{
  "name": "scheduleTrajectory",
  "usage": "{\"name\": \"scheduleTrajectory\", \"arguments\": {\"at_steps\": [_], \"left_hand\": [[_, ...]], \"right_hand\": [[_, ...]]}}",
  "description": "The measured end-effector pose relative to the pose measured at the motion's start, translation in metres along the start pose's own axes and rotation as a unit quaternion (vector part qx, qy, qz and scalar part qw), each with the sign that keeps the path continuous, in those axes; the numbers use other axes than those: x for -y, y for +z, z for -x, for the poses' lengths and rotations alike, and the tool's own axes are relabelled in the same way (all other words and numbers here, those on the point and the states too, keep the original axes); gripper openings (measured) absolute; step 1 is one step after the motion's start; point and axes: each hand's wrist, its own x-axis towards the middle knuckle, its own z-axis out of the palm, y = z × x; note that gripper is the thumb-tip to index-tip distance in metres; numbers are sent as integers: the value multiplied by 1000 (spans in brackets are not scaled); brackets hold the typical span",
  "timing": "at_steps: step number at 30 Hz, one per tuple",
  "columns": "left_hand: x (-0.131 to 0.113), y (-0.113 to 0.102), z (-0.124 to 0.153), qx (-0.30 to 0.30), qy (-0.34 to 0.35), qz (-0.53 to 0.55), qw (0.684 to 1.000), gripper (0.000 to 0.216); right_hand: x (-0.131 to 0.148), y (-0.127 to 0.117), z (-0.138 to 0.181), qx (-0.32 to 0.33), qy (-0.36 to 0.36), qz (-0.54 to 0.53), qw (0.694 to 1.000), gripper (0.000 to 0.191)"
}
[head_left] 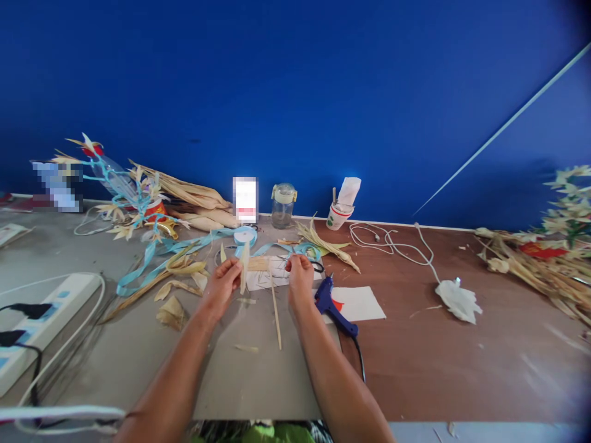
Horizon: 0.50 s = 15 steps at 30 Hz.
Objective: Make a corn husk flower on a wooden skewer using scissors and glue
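Observation:
My left hand [228, 278] is closed in a pinch on a pale strip of dried corn husk [245, 271], held upright above the table. My right hand [300, 271] is closed a little to the right; what its fingers grip, if anything, is too small to make out. A black loop like a scissors handle [318, 266] shows just beyond it. Between and beyond the hands lies a white sheet with drawn lines [258, 281]. A narrow straw-coloured strip [276, 317] lies between my forearms. Beside my right wrist rests a blue glue gun [329, 301].
Husk pieces [173, 312] and blue ribbon [148, 264] spread to the left, near a power strip [50, 320]. A lidded glass jar [283, 206] and a paper cup [340, 216] stand along the blue wall. White cable [415, 258] and crumpled white plastic [458, 300] lie right.

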Motion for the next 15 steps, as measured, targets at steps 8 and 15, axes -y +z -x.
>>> {"name": "scheduleTrajectory", "arguments": {"at_steps": [8,15], "left_hand": [[1,-5,-5,-29,21,44,998,34],[7,-6,-8,-35,12,24,999,33]], "right_hand": [[-8,-4,-1,44,-41,98,993,9],[-4,0,7,88,-61,146,984,10]]}}
